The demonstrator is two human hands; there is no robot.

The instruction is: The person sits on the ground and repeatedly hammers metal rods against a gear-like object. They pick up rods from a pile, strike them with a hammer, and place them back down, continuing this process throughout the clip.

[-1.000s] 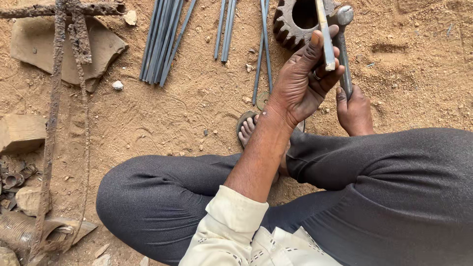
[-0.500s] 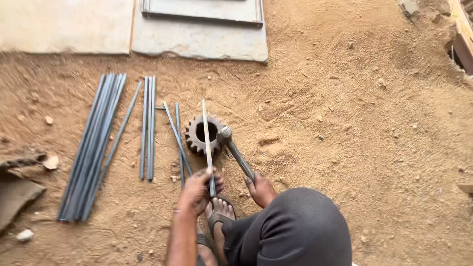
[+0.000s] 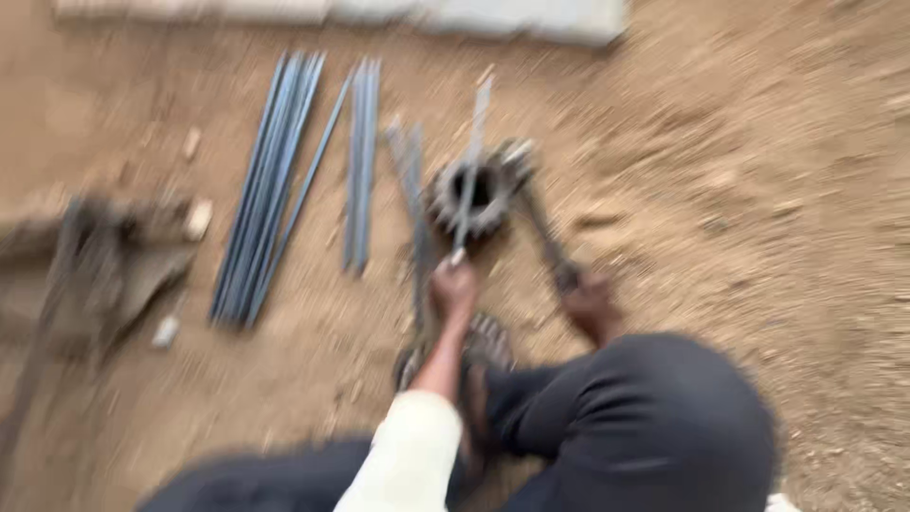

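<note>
Sitting: cross-legged on sandy ground, dark trousers filling the frame from 5 to 7 o'clock, a sandalled foot (image 3: 485, 343) tucked just below the hands.
Left hand (image 3: 453, 289): closed in a fist round the lower end of a thin flat metal rod (image 3: 471, 171); individual fingers lost in motion blur.
Rod: ran up toward 12 o'clock from the fist, crossing over the toothed gear wheel (image 3: 474, 194); too blurred to say whether it touched the wheel.
Right hand (image 3: 588, 299): wrapped about the handle of a hammer (image 3: 540, 218), at 4 o'clock from the wheel.
Hammer head: lay at about 1 o'clock on the wheel's rim; touching or just clear, could not tell.
Gear wheel: flat on the sand near frame centre, dark hole in its middle.
Stock: a bundle of grey rods (image 3: 270, 190) at 9 o'clock from the wheel, a smaller pair (image 3: 360, 161) between bundle and wheel, two more lying just beside the wheel at 8 o'clock.
Rest: rusty scrap (image 3: 85, 256) at far 9 o'clock; pale slab (image 3: 474, 17) along 12 o'clock.
Progress, judged: one rod in hand over the wheel, seemingly mid-working; the laid-out rods looked straight and alike, no telling worked from unworked.
</note>
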